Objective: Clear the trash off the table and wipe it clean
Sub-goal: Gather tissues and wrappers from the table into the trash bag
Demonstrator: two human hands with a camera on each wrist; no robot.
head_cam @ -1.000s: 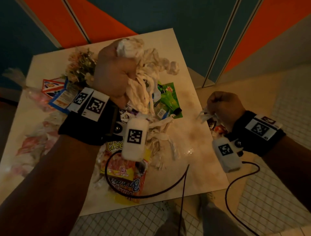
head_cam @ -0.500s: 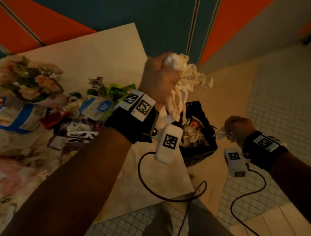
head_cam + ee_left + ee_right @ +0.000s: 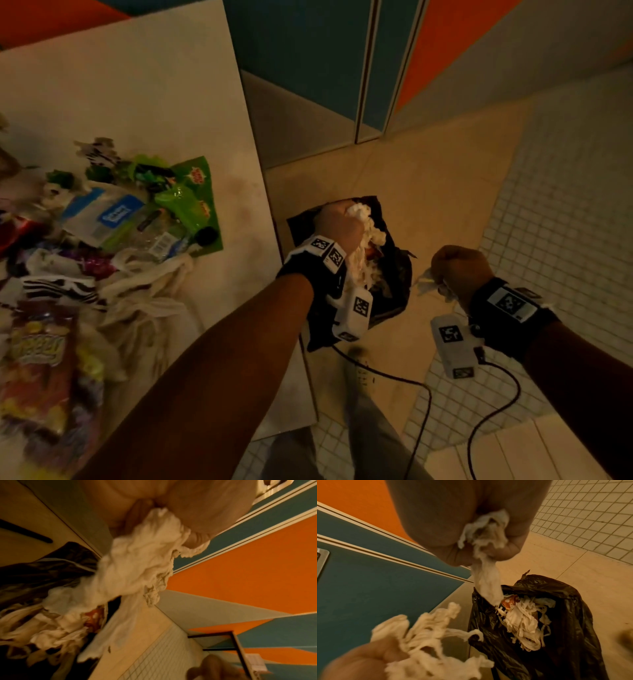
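My left hand [image 3: 337, 224] grips a big wad of crumpled white tissue [image 3: 368, 236] right over the open black trash bag [image 3: 397, 274] on the floor beside the table. The wad [image 3: 137, 563] hangs down from the fist toward tissue lying in the bag [image 3: 25, 574]. My right hand [image 3: 459, 265] is a fist to the right of the bag, holding a smaller scrap of white tissue [image 3: 428, 282]; that scrap [image 3: 486, 563] dangles above the bag [image 3: 565, 608]. The table [image 3: 137, 85] at left carries a heap of wrappers, a green packet [image 3: 193, 202] and more tissue [image 3: 144, 298].
A plastic bottle with a blue label [image 3: 113, 219] and an orange snack bag [image 3: 37, 363] lie in the heap. Teal and orange wall panels [image 3: 308, 51] stand behind the bag. Small white floor tiles [image 3: 565, 222] spread to the right. Black cables [image 3: 424, 411] trail from both wrist units.
My left hand carried the tissue wad off the table to the right and down over the trash bag. The right hand, still holding its scrap, stayed beside the bag.
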